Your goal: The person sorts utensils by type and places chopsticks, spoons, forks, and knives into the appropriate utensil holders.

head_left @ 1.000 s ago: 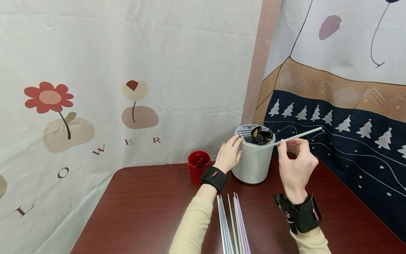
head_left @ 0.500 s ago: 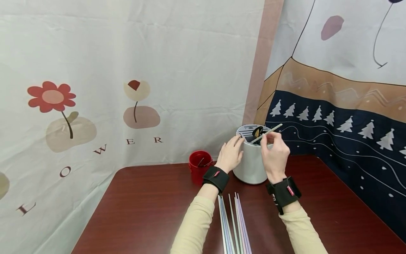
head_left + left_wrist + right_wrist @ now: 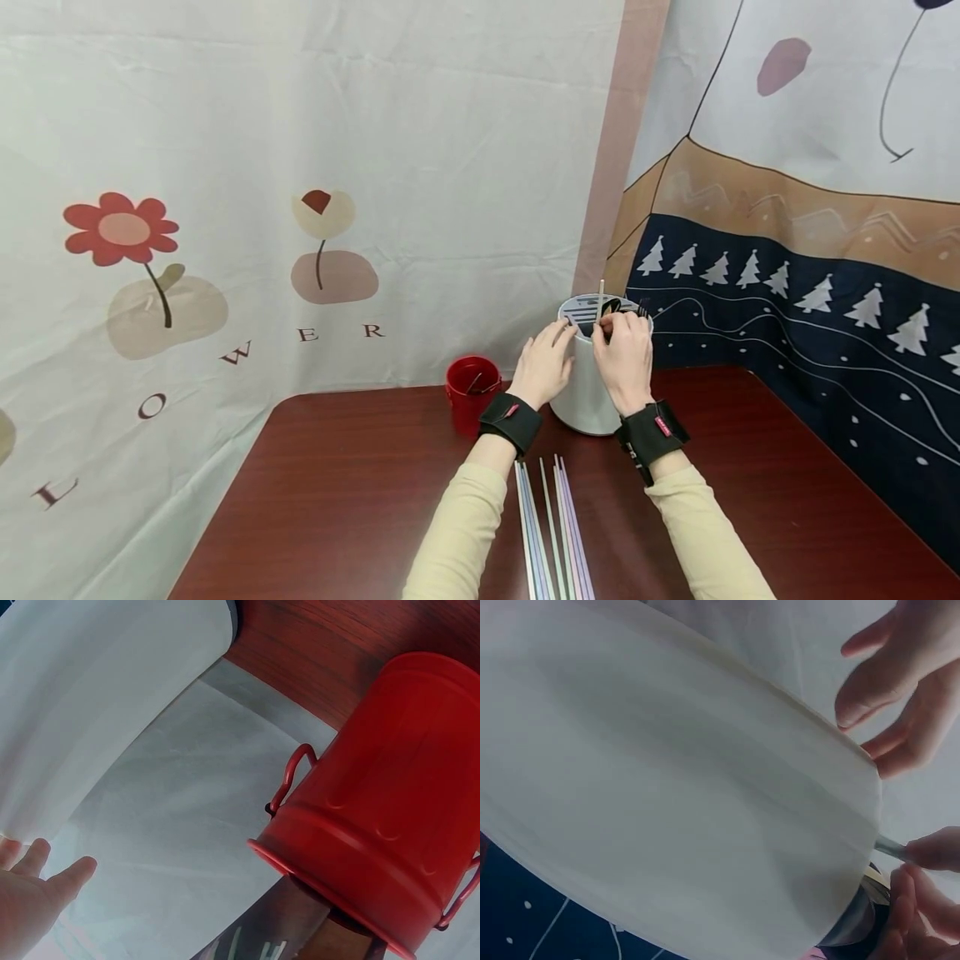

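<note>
My right hand (image 3: 625,354) pinches a pale straw (image 3: 601,298) between thumb and fingertips. The straw stands upright at the open top of a silvery-white cylindrical cutlery holder (image 3: 581,392), its lower end hidden inside. Against the holder's left rim, my left hand (image 3: 542,367) rests its fingertips with the fingers extended; the left wrist view shows these fingers (image 3: 71,877) at the holder's wall. Black spoons and forks (image 3: 642,310) poke out of the holder beside my right hand. In the right wrist view, the straw (image 3: 891,847) crosses the rim close to a dark spoon (image 3: 853,919).
Left of the holder stands a small red bucket (image 3: 471,392) with side handles and something thin inside. Several pastel straws (image 3: 551,533) lie lengthwise on the brown table (image 3: 352,500) between my forearms. A printed cloth (image 3: 450,167) hangs behind the table.
My right hand has moved left to the holder, and the straw has swung from nearly level to upright over its opening. My left hand has stayed at the rim.
</note>
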The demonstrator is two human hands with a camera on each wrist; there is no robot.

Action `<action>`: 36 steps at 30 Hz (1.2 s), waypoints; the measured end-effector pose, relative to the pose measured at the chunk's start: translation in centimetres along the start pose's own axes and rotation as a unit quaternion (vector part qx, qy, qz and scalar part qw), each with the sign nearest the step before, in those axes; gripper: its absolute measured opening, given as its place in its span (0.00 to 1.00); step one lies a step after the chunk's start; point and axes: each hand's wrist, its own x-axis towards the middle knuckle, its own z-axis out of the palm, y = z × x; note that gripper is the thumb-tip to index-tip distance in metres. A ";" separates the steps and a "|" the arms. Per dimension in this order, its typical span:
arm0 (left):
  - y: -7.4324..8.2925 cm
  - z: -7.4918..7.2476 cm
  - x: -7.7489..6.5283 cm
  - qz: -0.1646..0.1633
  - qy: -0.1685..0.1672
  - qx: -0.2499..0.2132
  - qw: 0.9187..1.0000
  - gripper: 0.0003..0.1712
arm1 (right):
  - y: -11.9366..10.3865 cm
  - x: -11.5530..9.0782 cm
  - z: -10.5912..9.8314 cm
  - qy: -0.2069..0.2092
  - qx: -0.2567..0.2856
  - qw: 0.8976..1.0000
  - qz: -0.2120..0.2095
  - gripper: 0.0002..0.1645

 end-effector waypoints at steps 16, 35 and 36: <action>-0.1 0.1 0.0 0.003 0.004 -0.005 1.000 0.27 | 0.9 -6.8 -1.5 -0.018 0.009 1.000 0.005 0.06; -0.2 0.2 -0.1 0.002 -0.008 -0.011 1.000 0.27 | -0.4 -13.0 -3.7 -0.300 -0.022 0.951 0.072 0.05; -0.2 0.2 -0.1 0.001 -0.008 -0.012 1.000 0.27 | -0.5 -13.2 -3.9 -0.321 -0.027 0.943 0.082 0.05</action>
